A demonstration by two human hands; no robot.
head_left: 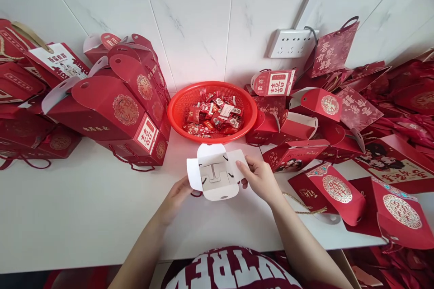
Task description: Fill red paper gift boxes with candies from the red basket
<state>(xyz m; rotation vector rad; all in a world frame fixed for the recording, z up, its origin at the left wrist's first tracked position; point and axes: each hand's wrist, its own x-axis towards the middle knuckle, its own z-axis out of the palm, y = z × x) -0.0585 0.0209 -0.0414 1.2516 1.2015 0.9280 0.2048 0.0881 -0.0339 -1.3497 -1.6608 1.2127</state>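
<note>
Between my hands is a small paper gift box (220,193), its top flaps spread wide so that I look down into its white inside. Bits of dark cord show at the inner walls, and the bottom has an interlocked fold. My right hand (259,176) pinches the right flap, thumb on the white face. On the other side, my left hand (178,196) holds the box by its left wall, the fingertips partly hidden behind the flap. Just beyond the box stands a red plastic basket (172,117) with wrapped candies (217,115) heaped inside.
At the left stand stacked red gift boxes (115,104) with rope handles. More red boxes (335,189) and bags crowd the right side of the white table (84,216). A power strip (291,44) is fixed to the tiled wall behind.
</note>
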